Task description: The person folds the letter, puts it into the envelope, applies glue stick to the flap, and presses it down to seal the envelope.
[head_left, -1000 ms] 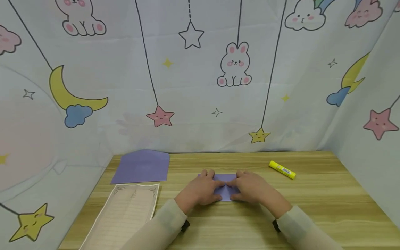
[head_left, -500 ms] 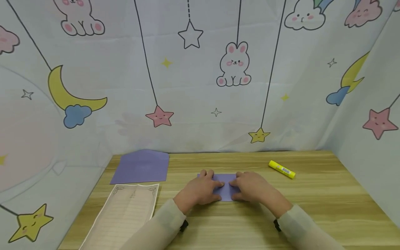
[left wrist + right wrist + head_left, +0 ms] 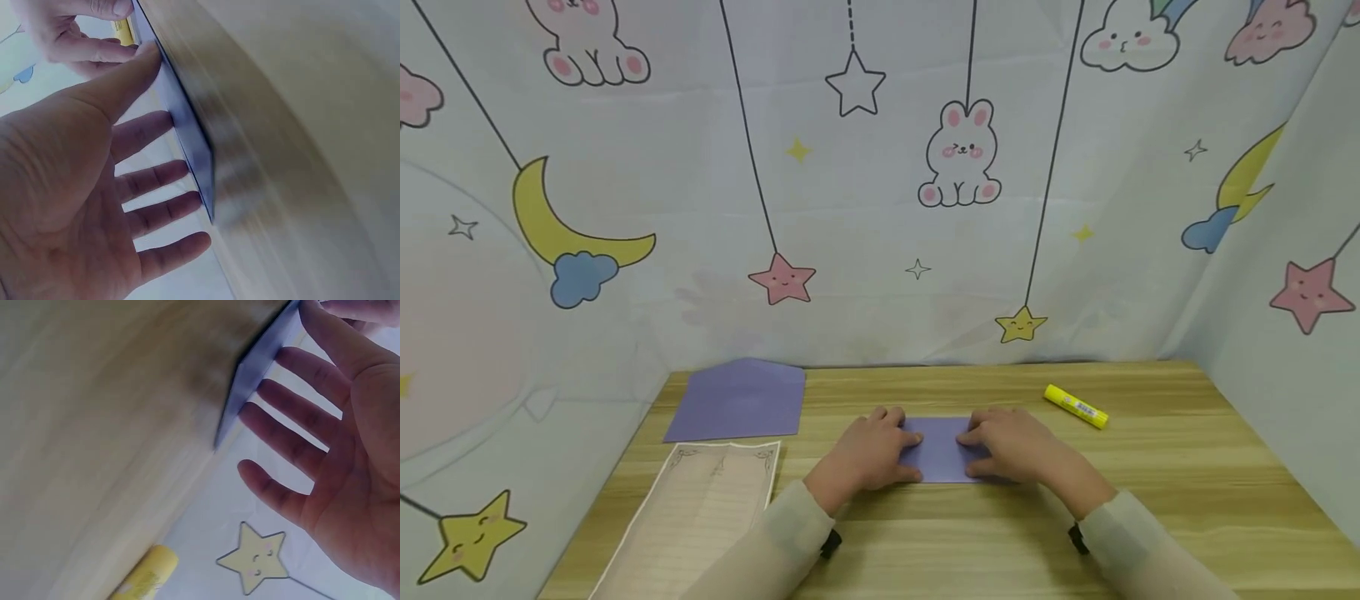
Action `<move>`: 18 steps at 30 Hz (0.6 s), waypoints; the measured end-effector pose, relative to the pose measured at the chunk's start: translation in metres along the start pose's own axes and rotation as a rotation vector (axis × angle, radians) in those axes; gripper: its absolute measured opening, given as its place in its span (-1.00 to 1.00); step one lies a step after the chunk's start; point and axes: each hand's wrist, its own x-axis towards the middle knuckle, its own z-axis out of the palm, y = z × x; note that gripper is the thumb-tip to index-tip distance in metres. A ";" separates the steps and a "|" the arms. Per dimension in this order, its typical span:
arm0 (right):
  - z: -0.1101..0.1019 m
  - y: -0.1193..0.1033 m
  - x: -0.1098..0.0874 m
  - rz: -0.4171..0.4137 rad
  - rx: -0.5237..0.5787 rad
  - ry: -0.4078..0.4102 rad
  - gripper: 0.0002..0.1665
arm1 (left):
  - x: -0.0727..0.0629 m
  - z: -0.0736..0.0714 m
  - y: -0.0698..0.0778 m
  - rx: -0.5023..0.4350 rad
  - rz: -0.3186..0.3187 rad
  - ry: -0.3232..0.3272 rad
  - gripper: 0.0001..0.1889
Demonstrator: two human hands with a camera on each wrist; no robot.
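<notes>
At the far left of the tabletop (image 3: 940, 542), a larger purple piece (image 3: 737, 408) lies just beyond a lined sheet (image 3: 707, 500). The left hand (image 3: 868, 454), fingers extended and gripping nothing, touches the left end of the small purple paper (image 3: 938, 454), which lies between both hands. Smoothing it flat seems the step in hand; the next move probably calls for even pressure at both ends. The right hand (image 3: 1015, 448), likewise loose-fingered, touches its right end; a yellow glue stick (image 3: 1077, 407) lies farther right, apart.

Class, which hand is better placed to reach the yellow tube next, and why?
Probably the right hand: the yellow tube lies nearer it, while the left hand touches the opposite end of the purple paper between them.
</notes>
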 end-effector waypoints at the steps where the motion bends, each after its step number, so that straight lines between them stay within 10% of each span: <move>1: 0.000 0.001 -0.001 0.001 0.007 0.002 -0.41 | -0.001 0.001 -0.002 0.006 -0.001 0.013 -0.31; 18: -0.006 -0.002 -0.002 0.024 -0.066 -0.007 -0.70 | -0.005 -0.003 -0.003 0.007 0.012 0.017 -0.36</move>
